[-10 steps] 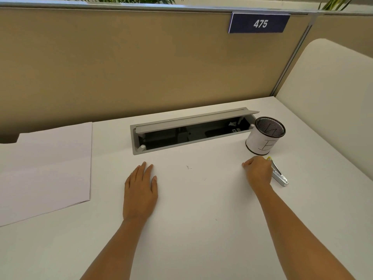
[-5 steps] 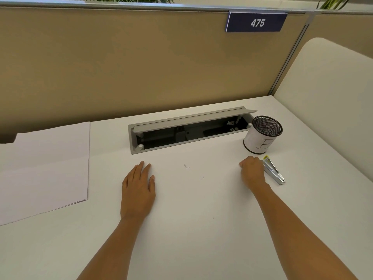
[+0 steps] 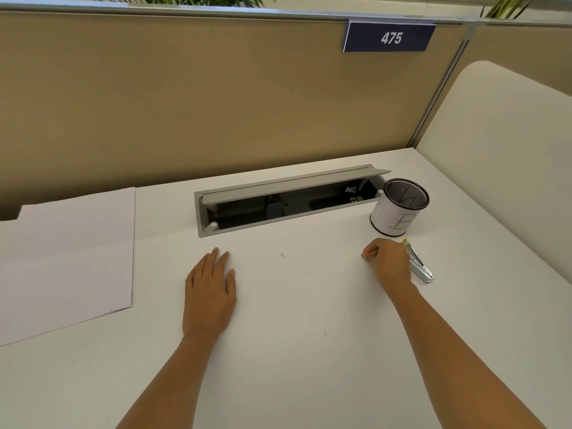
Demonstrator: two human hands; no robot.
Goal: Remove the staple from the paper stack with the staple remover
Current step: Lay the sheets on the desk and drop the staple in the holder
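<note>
The white paper stack [image 3: 66,258] lies flat at the left of the desk, far from both hands. The metal staple remover [image 3: 420,264], with a yellow tip, rests on the desk just right of my right hand [image 3: 388,263]. That hand is curled into a loose fist with nothing visible in it, its knuckles beside the tool. My left hand [image 3: 210,289] lies palm down on the desk, holding nothing. A small bent staple [image 3: 283,255] sits on the bare desk between my hands, and another bit of wire [image 3: 306,273] lies near it.
A mesh pen cup [image 3: 397,209] with a white label stands just behind the staple remover. An open grey cable tray [image 3: 288,199] is sunk into the desk behind my hands. Beige partition walls close the back and right sides.
My right hand has drawn slightly left off the staple remover and curled into a fist. The left hand and the paper have stayed put.
</note>
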